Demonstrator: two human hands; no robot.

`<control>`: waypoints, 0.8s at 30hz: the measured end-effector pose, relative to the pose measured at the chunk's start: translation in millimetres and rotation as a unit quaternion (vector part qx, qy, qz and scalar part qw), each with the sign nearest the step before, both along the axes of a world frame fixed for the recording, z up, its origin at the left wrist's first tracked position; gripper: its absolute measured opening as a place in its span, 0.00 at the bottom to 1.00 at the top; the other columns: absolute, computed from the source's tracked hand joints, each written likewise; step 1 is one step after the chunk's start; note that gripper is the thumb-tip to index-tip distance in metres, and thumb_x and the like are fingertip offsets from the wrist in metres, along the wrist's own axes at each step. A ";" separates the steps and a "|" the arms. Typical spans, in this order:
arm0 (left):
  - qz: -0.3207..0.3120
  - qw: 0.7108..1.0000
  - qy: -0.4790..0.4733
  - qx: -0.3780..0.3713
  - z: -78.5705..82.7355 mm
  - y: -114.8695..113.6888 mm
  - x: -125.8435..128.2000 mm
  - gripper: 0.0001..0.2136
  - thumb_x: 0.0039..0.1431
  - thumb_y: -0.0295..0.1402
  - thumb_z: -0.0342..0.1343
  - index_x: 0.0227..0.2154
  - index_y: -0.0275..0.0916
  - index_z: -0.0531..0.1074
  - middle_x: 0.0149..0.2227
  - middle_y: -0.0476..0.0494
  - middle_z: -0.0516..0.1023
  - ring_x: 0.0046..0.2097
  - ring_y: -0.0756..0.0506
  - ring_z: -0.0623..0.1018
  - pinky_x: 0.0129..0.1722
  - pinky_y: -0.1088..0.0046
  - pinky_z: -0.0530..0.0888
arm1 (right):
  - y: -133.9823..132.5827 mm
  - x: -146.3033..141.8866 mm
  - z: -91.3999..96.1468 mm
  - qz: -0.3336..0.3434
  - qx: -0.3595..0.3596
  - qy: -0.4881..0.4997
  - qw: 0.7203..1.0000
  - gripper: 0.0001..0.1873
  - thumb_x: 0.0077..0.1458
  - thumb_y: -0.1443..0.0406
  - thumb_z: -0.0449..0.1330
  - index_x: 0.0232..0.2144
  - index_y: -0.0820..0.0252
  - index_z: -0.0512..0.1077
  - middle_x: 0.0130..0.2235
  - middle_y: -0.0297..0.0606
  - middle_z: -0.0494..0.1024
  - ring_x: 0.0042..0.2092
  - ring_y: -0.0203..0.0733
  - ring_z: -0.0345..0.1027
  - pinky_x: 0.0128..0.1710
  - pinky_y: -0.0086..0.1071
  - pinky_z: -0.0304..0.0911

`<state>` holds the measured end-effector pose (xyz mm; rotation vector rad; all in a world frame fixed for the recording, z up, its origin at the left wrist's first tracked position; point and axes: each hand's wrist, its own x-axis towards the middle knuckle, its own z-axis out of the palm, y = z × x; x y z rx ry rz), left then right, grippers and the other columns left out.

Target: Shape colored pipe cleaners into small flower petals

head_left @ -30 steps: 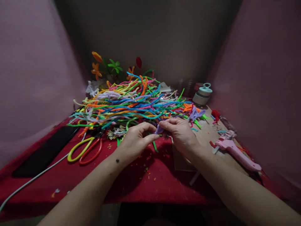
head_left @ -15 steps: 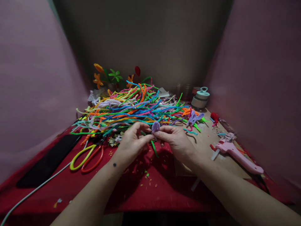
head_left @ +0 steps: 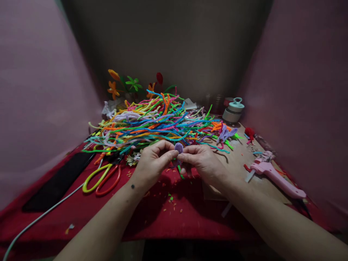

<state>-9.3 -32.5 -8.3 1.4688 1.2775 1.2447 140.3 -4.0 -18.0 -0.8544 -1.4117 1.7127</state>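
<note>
My left hand (head_left: 152, 161) and my right hand (head_left: 202, 162) meet at the middle of the table, both pinched on a small lilac pipe-cleaner piece (head_left: 178, 147) bent into a petal shape. The piece sticks up between the fingertips of both hands. Just behind the hands lies a big heap of pipe cleaners (head_left: 154, 121) in many colours. A short green pipe cleaner (head_left: 179, 171) lies on the red cloth (head_left: 163, 214) under the hands.
Scissors with yellow and orange handles (head_left: 102, 177) lie left of my left hand. A pink glue gun (head_left: 274, 175) rests on a brown board (head_left: 244, 163) at the right. Finished pipe-cleaner flowers (head_left: 127, 85) stand at the back, tape rolls (head_left: 233, 110) back right, a black slab (head_left: 58, 183) and white cable (head_left: 40, 216) at left.
Both hands have lifted the lilac piece a little and turned it upright, so its rounded end now shows above the fingertips. The hands have drawn closer together.
</note>
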 end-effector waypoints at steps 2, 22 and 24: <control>0.017 0.999 0.038 0.029 1.3 -0.6 0.8 0.07 0.49 0.33 0.58 0.23 0.35 0.69 0.22 0.53 0.67 0.23 0.55 0.64 0.23 0.80 0.62 | 0.9 0.5 -1.0 -0.004 0.014 -0.014 1.000 0.09 0.44 0.63 0.62 0.20 0.64 0.69 0.15 0.30 0.68 0.16 0.29 0.59 0.15 0.23 0.53; -0.067 0.973 0.214 0.055 14.6 -1.3 -11.1 0.07 0.53 0.34 0.52 0.24 0.37 0.71 0.23 0.50 0.70 0.24 0.53 0.67 0.23 0.79 0.63 | 4.5 0.8 -10.2 0.076 0.077 -0.107 0.988 0.07 0.45 0.64 0.59 0.22 0.63 0.69 0.15 0.28 0.65 0.16 0.27 0.53 0.15 0.24 0.49; -0.071 0.961 0.256 0.078 14.4 -1.7 -11.7 0.08 0.54 0.33 0.50 0.25 0.37 0.70 0.24 0.50 0.71 0.26 0.52 0.68 0.25 0.79 0.63 | 4.3 0.7 -11.2 0.073 0.073 -0.108 0.989 0.06 0.44 0.64 0.60 0.22 0.63 0.70 0.15 0.28 0.64 0.16 0.27 0.53 0.15 0.24 0.49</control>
